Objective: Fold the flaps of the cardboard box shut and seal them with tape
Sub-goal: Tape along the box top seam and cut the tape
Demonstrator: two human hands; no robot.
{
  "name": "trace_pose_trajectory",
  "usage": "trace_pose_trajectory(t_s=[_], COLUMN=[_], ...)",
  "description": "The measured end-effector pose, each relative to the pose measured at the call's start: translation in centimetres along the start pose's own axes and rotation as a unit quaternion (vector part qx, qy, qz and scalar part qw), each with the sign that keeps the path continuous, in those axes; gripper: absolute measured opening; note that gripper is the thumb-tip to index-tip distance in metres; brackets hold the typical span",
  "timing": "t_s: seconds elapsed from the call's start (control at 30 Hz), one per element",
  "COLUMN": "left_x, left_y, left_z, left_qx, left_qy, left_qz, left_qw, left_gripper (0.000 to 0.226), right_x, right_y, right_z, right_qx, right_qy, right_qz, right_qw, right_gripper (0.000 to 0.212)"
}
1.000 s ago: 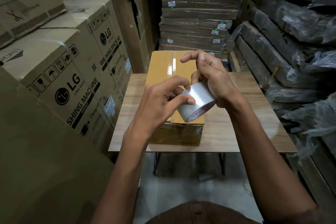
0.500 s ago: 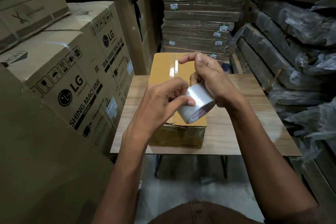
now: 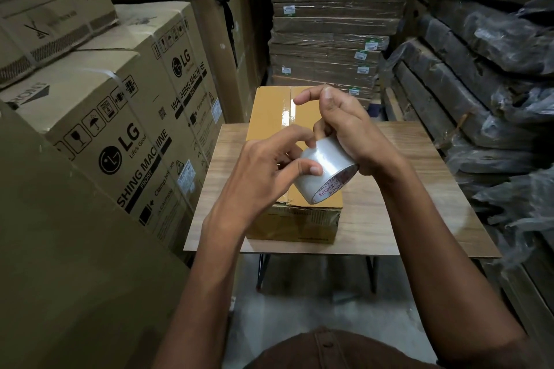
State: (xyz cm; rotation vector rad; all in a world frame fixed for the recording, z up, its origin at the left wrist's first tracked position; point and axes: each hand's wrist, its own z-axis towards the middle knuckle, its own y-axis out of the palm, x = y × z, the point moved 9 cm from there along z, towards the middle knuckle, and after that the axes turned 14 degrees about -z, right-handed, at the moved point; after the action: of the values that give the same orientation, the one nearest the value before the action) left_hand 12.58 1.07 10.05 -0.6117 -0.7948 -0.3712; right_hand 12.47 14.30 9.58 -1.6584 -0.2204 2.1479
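The box [image 3: 271, 126] lies on the tabletop [image 3: 398, 213], running from its far edge toward the near edge, left of the middle. Its flaps are folded shut, and a glossy strip of tape already runs along the seam on the far part of the top; the near part of the seam is hidden behind the hands, so I cannot tell how far the strip reaches.

Both hands are together above the near half of the box, clamped on the roll [image 3: 326, 172]. The right hand [image 3: 353, 135] grips the roll from its far side, fingers curled round it and the forefinger sticking out free. The left hand [image 3: 263, 177] pinches at the roll's near surface with thumb and forefinger, apparently picking for the loose end.

The likely trouble starts with that end. Clear tape on a clear roll is hard to find by eye in this dim light, and a nail that catches only part of the width would tear a sliver off instead of lifting the full band. If the end comes up skewed, the strip could land off the seam or wrinkle. The roll is held clear of the box, so a slip could drop it onto the box or the floor. Nothing holds the box down, so a hard pull after sticking could drag it toward the near edge.
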Motion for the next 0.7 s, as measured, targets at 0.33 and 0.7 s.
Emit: trace_pose_trajectory(t_s=[0.33, 0.7], left_x=[0.3, 0.5], left_y=[0.1, 0.5], left_z=[0.0, -0.2], left_qx=[-0.021, 0.008], left_qy=[-0.016, 0.004], left_qz=[0.021, 0.027], left_qw=[0.999, 1.0], left_gripper=[0.016, 0.018], right_x=[0.2, -0.8], right_y=[0.8, -0.1], right_z=[-0.7, -0.5], right_qx=[-0.014, 0.0], right_qy=[0.001, -0.005], right_qz=[-0.017, -0.083], right_qw=[1.0, 0.997], right_gripper=[0.036, 0.038])
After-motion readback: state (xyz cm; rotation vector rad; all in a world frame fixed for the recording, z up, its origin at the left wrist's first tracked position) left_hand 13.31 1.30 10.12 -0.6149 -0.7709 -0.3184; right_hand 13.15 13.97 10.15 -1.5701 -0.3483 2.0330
